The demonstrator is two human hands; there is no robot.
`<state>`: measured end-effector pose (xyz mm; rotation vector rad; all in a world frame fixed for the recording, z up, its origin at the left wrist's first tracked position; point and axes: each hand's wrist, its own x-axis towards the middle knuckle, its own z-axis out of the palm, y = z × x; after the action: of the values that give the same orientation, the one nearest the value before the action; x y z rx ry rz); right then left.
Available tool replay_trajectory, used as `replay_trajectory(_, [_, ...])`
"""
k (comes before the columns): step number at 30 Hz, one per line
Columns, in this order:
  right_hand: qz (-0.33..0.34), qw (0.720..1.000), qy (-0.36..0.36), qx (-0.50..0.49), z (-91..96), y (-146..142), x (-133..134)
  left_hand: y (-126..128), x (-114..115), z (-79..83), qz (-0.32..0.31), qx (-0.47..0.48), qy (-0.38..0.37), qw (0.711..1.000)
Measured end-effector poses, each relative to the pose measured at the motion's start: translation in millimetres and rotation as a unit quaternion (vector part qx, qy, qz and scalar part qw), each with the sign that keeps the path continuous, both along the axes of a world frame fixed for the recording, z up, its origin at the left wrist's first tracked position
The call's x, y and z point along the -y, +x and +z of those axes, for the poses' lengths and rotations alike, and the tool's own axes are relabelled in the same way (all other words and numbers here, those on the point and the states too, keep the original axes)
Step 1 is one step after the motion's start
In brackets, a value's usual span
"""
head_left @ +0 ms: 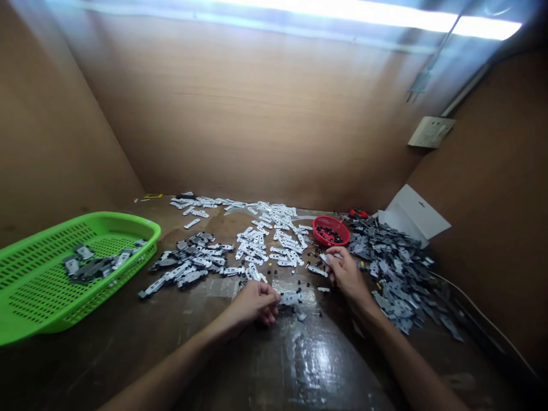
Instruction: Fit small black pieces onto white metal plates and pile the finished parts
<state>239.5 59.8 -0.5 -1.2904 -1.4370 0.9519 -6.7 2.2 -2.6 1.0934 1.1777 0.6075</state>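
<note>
My left hand (256,302) rests on the dark worktop, its fingers curled and pinched on a small white plastic part (291,298) lying in front of it. A little farther off, my right hand (345,272) has its fingers closed around a small grey metal piece (326,258). Tiny black bits (305,285) lie scattered between the two hands. Just beyond the right hand stands a small red basket (331,230) holding black screws.
White plastic parts (265,240) are spread over the middle of the table, and assembled grey-white pieces (188,268) lie to their left. A heap of grey metal plates (394,268) lies on the right. A green perforated tray (64,268) holds several pieces. Brown board walls enclose the bench.
</note>
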Motion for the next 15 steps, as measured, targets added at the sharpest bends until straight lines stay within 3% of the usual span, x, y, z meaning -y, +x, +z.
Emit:
replay_trajectory(3, [0.021, 0.992, -0.081, -0.100, -1.9, 5, -1, -1, 0, -2.8, 0.002, 0.009, 0.007, 1.000])
replay_trajectory(7, [0.114, 0.958, -0.165, -0.205, 6.6, 4, 5, -2, 1, -6.0, 0.009, 0.017, 0.012, 1.000])
replay_trajectory(10, [0.139, 0.952, -0.171, -0.210, 8.4, 0, 9, -2, 0, -7.1, 0.008, 0.016, 0.009, 1.000])
replay_trajectory(15, [0.097, 0.980, -0.120, -0.124, 7.6, -8, 12, -3, 0, -8.1, 0.007, 0.024, 0.012, 1.000])
